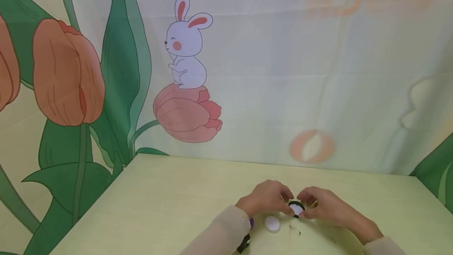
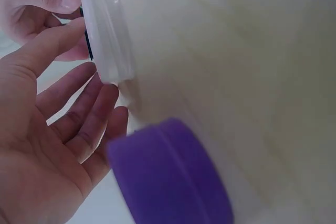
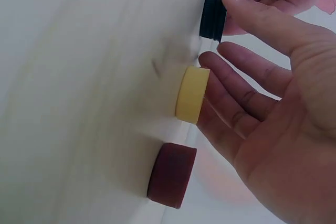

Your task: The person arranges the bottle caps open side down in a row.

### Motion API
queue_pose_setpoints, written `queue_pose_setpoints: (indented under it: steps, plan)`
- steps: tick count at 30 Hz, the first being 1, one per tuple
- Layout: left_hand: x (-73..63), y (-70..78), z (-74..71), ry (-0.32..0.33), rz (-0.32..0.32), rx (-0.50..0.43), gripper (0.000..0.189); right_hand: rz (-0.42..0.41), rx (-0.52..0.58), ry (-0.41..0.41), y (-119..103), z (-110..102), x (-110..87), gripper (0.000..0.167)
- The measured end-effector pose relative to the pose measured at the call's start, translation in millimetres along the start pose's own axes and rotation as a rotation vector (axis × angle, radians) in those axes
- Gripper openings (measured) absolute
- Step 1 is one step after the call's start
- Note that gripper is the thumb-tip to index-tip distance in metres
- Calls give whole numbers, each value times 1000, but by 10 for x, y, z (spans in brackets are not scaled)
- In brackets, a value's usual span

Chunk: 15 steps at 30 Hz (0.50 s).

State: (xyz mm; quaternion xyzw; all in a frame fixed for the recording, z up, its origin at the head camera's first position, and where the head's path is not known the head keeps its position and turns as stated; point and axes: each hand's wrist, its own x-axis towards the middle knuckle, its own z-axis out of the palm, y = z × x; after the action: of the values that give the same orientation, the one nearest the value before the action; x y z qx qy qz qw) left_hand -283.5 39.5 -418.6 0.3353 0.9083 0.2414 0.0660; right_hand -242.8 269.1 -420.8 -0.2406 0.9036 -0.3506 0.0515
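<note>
Nearest, at the bottom centre of the head view: a pale left sleeve (image 1: 219, 233), with a purple lid (image 2: 170, 177) partly hidden beside it (lower centre in the left wrist view). Next, right of bottom centre, a white lid (image 1: 272, 224) lies on the table (image 1: 159, 196). Just beyond it, at lower right, a black-rimmed cap (image 1: 296, 208) sits between left hand (image 1: 269, 198) and right hand (image 1: 325, 206). Both grip it: thumbs on the near rim, fingers curved toward the far rim; whether every fingertip touches cannot be told. Right wrist view: yellow lid (image 3: 192, 95) at centre, just beside the right hand's fingers; maroon lid (image 3: 172, 175) below. Farthest: cloth backdrop (image 1: 269, 70), upper frame.
</note>
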Motion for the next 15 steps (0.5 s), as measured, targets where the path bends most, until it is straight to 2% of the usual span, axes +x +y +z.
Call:
queue_pose_setpoints:
  steps: [9, 15]
  plan:
    - [50, 48, 24, 2, -17, 24, 32, -30, -38, 0, 37, 28, 26, 35]
    - [34, 11, 19, 18, 34, -20, 35, -14, -3, 24, -42, 8, 3, 33]
